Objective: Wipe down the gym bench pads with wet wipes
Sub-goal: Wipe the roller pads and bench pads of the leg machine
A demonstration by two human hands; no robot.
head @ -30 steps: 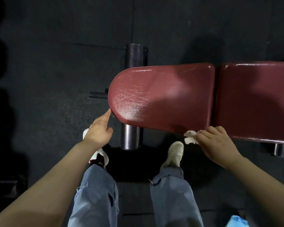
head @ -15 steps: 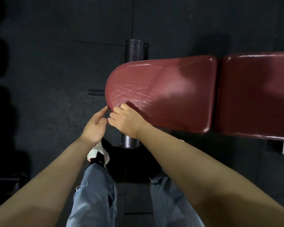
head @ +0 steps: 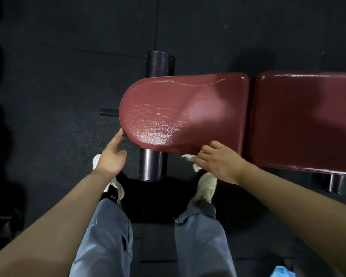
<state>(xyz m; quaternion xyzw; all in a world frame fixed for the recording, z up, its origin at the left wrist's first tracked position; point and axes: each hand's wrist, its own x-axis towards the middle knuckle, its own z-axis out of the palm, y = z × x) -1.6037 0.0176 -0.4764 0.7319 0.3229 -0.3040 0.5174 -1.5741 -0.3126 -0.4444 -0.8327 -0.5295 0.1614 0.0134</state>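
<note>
right hand [head: 218, 162] fingers pinch wipe [head: 190, 158] | left hand [head: 112, 156] fingers spread, touching seat pad [head: 178, 112] | roller [head: 150, 164] beneath

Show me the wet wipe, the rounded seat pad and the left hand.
wet wipe [head: 190, 158]: head view, on the white fold sticking out beside the fingers.
rounded seat pad [head: 168, 108]: head view, on its bare top.
left hand [head: 112, 156]: head view, on the palm.

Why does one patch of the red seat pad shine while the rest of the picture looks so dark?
Head view: overhead light glares off the seat pad near the left hand; soft shadows dull the back pad; the floor is dim; the wide lens bends the edges.
</note>
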